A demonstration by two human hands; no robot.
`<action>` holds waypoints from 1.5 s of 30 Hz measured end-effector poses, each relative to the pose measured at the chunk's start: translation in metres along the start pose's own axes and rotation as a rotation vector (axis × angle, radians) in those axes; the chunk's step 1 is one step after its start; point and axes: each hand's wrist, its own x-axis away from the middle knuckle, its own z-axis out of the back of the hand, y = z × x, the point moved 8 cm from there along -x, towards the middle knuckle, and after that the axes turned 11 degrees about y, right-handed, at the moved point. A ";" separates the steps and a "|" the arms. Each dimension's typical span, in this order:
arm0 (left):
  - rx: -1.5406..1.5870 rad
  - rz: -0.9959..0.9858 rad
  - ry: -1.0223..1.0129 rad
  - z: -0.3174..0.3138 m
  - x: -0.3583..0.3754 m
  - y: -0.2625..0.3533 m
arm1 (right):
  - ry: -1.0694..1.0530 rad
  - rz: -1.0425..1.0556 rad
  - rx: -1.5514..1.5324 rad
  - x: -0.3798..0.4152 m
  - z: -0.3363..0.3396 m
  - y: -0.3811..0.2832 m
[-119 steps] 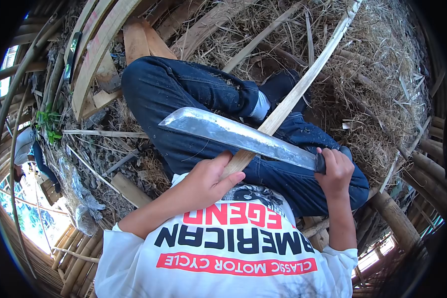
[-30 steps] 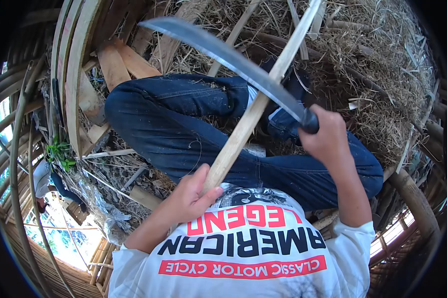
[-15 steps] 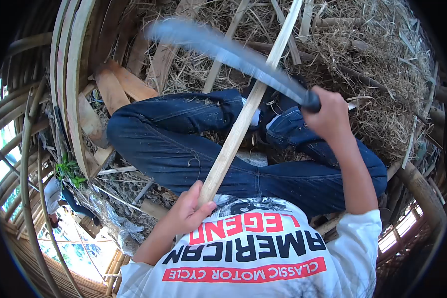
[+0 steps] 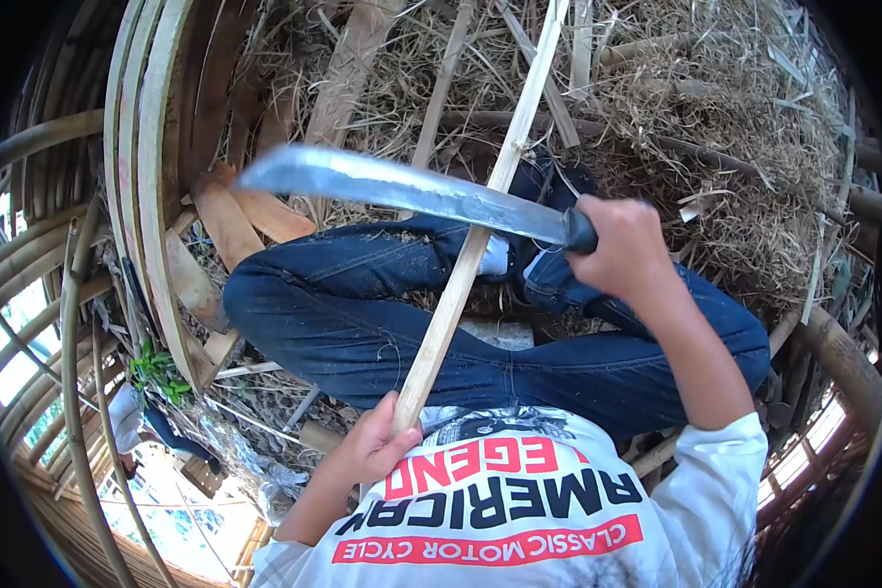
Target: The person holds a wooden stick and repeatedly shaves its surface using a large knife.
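My left hand is closed around the near end of a long pale wooden strip, close to my shirt. The strip slants up and away over my crossed legs, its far end running past the top of the view. In my right hand is the dark handle of a machete. Its long blade lies across the strip in this view, tip pointing left and slightly blurred. Part of the strip is hidden behind the blade. A small splinter or knot sticks out from the strip beyond the blade.
Dry shavings cover the ground ahead and to the right. Tall curved planks stand at the left, with short wood offcuts beside them. A green plant and another person are at the lower left. A thick bamboo pole lies at the right.
The machete has come down and toward me along the strip, its blade now flatter across the view. My left hand keeps its hold on the strip's near end.
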 end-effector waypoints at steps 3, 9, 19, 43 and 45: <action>0.063 0.045 0.015 0.002 0.000 -0.017 | 0.032 -0.025 -0.004 -0.010 -0.003 0.014; -0.015 0.045 0.014 0.004 0.000 -0.015 | -0.014 0.074 0.003 -0.003 -0.007 0.002; 0.089 0.017 -0.015 0.001 -0.001 -0.017 | 0.040 0.008 0.059 -0.024 -0.012 0.031; 0.232 -0.135 -0.013 -0.009 0.004 -0.006 | -0.199 0.012 -0.356 0.109 -0.033 -0.089; 0.228 -0.127 0.024 -0.015 0.004 -0.007 | -0.190 -0.024 -0.492 0.122 -0.033 -0.103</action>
